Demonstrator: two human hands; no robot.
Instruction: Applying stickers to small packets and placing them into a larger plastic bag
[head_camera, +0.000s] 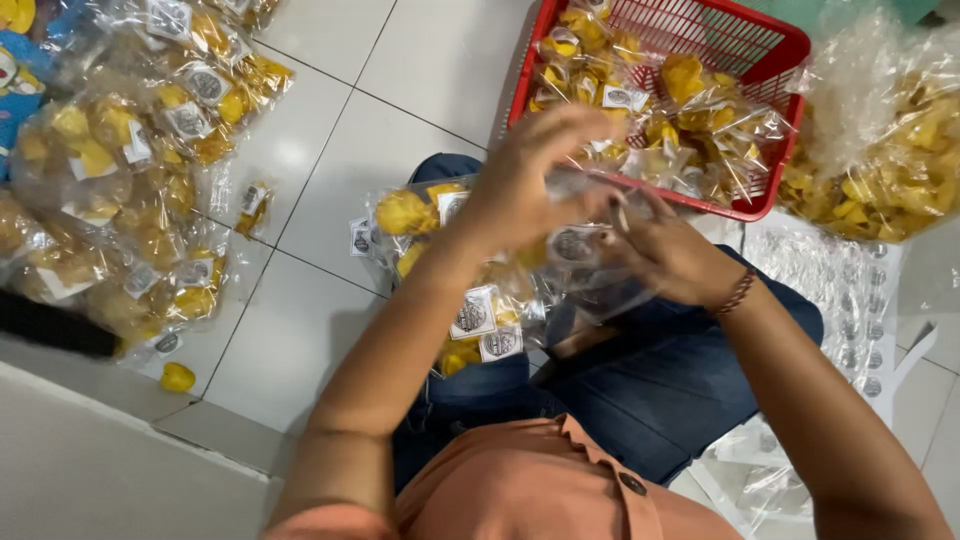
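Note:
My left hand and my right hand meet above my lap, both closed on one small clear plastic packet of yellow snacks with a round label. The left hand pinches the packet's top; the right grips it from the side. Several more labelled packets lie on my blue-trousered lap just below the hands.
A red plastic basket holding filled packets stands ahead on the white tiled floor. A heap of packets lies at left, a big clear bag of yellow snacks at right. Sticker sheets lie beside my right knee. One loose yellow piece sits on the floor.

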